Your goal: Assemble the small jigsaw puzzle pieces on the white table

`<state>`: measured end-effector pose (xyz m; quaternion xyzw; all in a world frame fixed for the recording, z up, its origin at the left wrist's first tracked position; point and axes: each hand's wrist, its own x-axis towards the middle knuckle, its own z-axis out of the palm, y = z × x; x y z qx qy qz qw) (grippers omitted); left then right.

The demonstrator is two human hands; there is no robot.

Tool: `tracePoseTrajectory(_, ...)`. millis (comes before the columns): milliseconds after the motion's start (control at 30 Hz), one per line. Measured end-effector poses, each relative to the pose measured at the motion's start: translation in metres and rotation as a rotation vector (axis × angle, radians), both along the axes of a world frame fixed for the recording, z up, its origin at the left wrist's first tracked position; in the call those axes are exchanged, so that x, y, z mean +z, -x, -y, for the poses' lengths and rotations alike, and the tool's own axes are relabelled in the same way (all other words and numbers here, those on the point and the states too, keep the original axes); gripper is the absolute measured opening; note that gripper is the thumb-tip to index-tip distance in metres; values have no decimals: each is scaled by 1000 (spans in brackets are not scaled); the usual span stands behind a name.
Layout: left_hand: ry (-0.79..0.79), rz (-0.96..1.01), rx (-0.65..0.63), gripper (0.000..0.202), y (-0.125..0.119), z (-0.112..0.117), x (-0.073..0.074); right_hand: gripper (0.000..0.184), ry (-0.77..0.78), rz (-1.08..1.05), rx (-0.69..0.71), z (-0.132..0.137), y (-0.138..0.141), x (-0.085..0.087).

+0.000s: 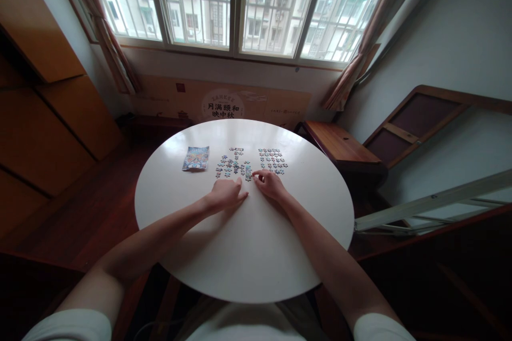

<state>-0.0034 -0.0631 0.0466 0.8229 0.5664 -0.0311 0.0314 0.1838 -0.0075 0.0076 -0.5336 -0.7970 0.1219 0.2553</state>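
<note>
Near the middle of the round white table (240, 250), a partly joined cluster of small jigsaw puzzle pieces (248, 171) lies just beyond my hands. My right hand (270, 185) is at the cluster's right edge, thumb and forefinger pinched on what looks like a puzzle piece, mostly hidden by the fingertips. Just below the cluster rests my left hand (227, 193), thumb stretched away from the forefinger, with nothing visible between them. Loose puzzle pieces (272, 152) are laid out in rows to the right. More single pieces (227, 175) lie on the left.
At the table's left stands or lies a colourful printed picture sheet or packet (196, 159). Beyond the table are a banner (160, 98) and barred windows. A wooden stool or bench (340, 141) is at the right, and a wooden cabinet (68, 117) at the left.
</note>
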Motion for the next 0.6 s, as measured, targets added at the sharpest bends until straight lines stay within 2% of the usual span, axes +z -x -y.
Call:
tracePoseTrajectory(333, -19, 17, 1, 58, 1, -2, -6, 23, -7, 7, 1, 0, 0, 0)
tracePoseTrajectory(600, 0, 10, 6, 60, 1, -1, -3, 24, -8, 11, 6, -2, 0, -2)
